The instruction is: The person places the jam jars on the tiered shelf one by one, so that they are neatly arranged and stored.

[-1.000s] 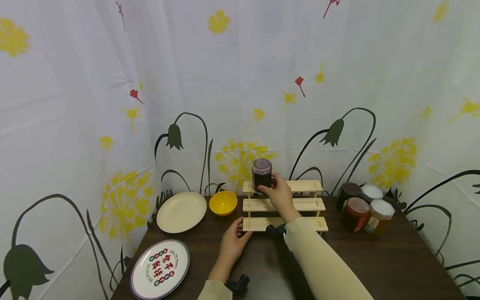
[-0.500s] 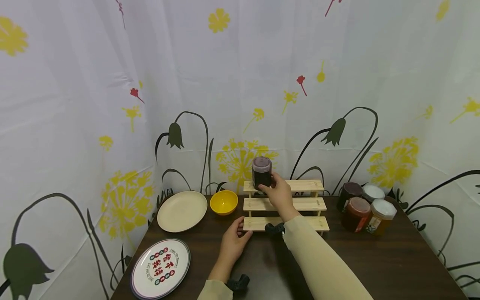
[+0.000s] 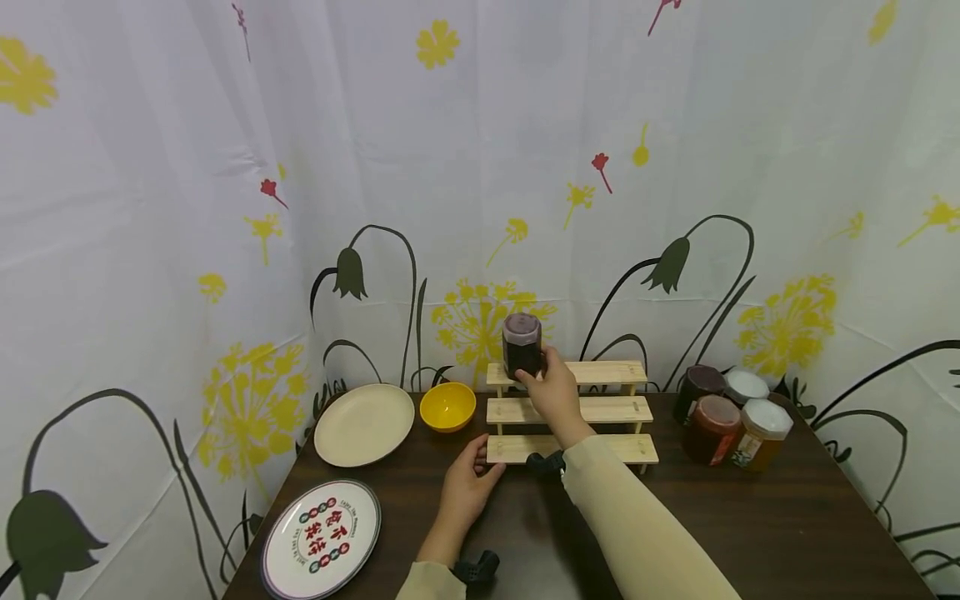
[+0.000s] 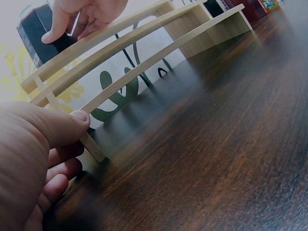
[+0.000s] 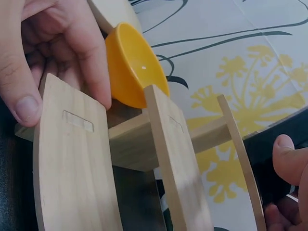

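Observation:
A three-tier wooden display rack point(image 3: 611, 408) stands on the dark table. My right hand point(image 3: 557, 398) grips a dark jar point(image 3: 522, 350) with a purplish lid at the left end of the top tier. In the right wrist view the jar point(image 5: 269, 161) is close against the top board; whether its base bears fully on the board is hard to tell. My left hand point(image 3: 463, 493) pinches the left end of the lowest tier. The left wrist view shows its thumb point(image 4: 72, 122) on the board's edge, other fingers curled beneath.
Several jars with dark, red and amber contents, including an amber jar point(image 3: 759, 437), cluster right of the rack. At left are a yellow bowl point(image 3: 447, 408), a cream plate point(image 3: 363, 425) and a white printed plate point(image 3: 288, 546). A flowered curtain point(image 3: 480, 183) hangs behind the table.
My right hand and the jar have shifted very slightly to the left. The left hand stays in place on the rack.

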The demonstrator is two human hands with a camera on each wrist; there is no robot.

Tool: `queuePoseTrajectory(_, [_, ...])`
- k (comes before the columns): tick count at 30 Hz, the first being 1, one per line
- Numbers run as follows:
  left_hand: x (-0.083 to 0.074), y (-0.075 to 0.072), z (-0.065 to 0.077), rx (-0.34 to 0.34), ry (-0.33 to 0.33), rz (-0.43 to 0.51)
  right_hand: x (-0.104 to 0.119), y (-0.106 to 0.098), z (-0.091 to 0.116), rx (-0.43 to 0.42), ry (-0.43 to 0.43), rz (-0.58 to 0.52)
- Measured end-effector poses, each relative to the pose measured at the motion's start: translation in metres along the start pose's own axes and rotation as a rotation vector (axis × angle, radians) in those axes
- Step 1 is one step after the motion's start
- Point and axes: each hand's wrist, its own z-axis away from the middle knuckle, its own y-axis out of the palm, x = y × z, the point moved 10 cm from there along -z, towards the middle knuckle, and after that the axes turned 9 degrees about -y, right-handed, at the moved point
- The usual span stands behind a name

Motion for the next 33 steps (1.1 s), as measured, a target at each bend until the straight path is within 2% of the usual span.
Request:
queuePoseTrajectory(5, [0.002,0.001,0.001,0.000,-0.008,0.003,-0.010,0.004,0.004,0.095,0.009,-0.096])
queuePoseTrajectory(9, [0.003,0.002,0.002,0.006,-0.019,-0.002,-0.016,0.002,0.016,0.151,-0.031,-0.136])
queuePoseTrajectory(14, [0.000,0.001,0.002,0.001,0.000,-0.003,-0.015,-0.005,0.036,0.171,-0.139,-0.056])
queuePoseTrajectory(18, [0.000,0.000,0.000,-0.006,-0.008,-0.014,-0.011,-0.014,0.053,0.188,-0.201,-0.004])
queuePoseTrajectory(23, [0.001,0.002,0.001,-0.004,-0.012,-0.005,-0.020,-0.035,0.078,0.119,-0.222,-0.043])
queuePoseTrajectory(28, [0.002,0.001,0.001,-0.013,-0.026,-0.005,-0.027,-0.061,0.102,0.045,-0.238,-0.020])
queuePoseTrajectory(33, [0.003,0.001,0.001,-0.009,-0.035,-0.021,-0.027,-0.102,0.111,-0.106,-0.293,-0.019])
